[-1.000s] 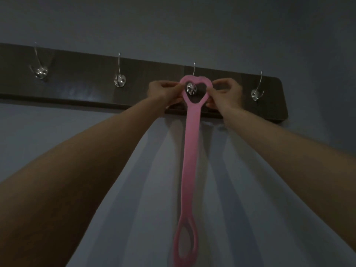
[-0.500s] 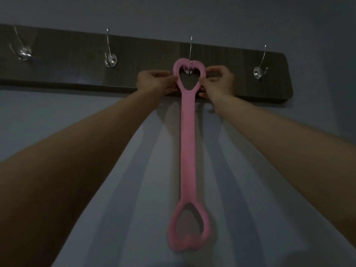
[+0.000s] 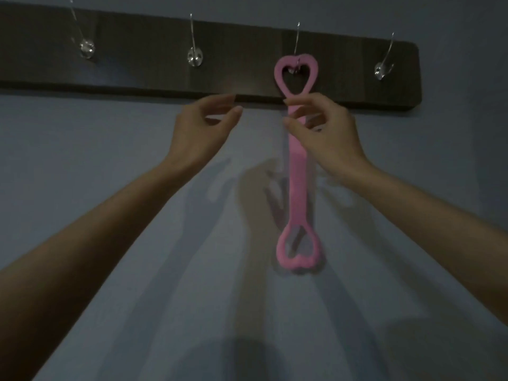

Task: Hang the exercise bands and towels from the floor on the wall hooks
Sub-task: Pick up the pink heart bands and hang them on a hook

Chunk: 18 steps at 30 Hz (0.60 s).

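Just above the right hand, pink band hangs on its hook, left hand loosely open, right's grip unclear.

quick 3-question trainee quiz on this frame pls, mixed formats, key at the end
1. Multiple choice: the pink exercise band hangs from which hook on the wooden rack, counting from the left? A) first B) second C) third D) fourth
2. True or false: the left hand is gripping the band.
3. Short answer: what shape is the band's top loop?

Key:
1. C: its hook is third; the hooks on either side are bare.
2. False: it is open, off to the side. The right hand is in front of the strap.
3. A heart.
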Motion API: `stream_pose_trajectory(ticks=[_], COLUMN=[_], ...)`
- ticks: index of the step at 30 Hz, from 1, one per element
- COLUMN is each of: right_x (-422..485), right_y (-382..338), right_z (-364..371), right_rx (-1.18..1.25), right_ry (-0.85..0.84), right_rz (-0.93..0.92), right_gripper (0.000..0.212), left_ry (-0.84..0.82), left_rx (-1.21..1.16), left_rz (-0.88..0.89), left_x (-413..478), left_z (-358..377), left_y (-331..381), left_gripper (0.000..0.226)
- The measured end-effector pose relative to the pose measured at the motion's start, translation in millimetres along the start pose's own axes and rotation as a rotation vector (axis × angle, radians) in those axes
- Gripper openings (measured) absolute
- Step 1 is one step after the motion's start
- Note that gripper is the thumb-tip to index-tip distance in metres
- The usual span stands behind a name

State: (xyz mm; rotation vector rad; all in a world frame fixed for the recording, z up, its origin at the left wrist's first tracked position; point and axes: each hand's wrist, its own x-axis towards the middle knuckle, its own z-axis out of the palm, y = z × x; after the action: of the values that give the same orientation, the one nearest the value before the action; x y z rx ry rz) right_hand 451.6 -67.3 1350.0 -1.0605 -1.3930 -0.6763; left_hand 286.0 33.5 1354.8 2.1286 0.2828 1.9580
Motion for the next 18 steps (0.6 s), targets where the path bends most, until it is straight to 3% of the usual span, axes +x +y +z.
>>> stream_pose_trajectory(ticks=[8,18], right_x=[-131,-312], right_y=[-64,-101], right_z=[39,85], right_rx=[-0.025,-0.152], right_ry=[-0.078,-0.410], right_rz=[0.061,0.129], right_gripper=[0.024,0.031], left_ry=[-0.167,-0.402], left_rx=[0.183,0.585], left_rz=[-0.056,-0.076], left_x=[-135,-302], left_z=[-79,-161], left_y=[-23,-51], left_gripper=[0.033,0.041])
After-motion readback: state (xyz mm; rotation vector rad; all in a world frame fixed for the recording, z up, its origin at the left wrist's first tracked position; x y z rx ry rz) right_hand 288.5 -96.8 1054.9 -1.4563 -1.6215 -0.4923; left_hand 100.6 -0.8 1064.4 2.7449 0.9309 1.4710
